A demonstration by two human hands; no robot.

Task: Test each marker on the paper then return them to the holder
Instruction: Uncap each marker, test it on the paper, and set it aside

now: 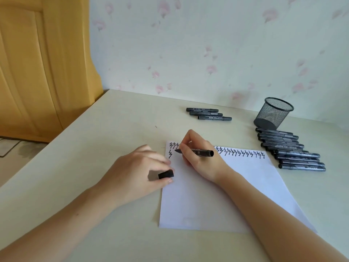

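My right hand (200, 154) grips an uncapped black marker (200, 151), its tip touching the white paper (226, 195) near the upper left corner. A row of black zigzag marks (243, 152) runs along the paper's top edge, and a second row starts at the left. My left hand (139, 171) rests on the paper's left edge and pinches the black cap (166, 174). A black mesh holder (272, 114) stands at the back right with nothing visible inside. Several capped markers (290, 150) lie in a row in front of it. Three more markers (207, 114) lie at the back centre.
The cream table (94, 148) meets a flowered wall at the back. A yellow wooden door (37, 63) stands to the left, beyond the table's left edge.
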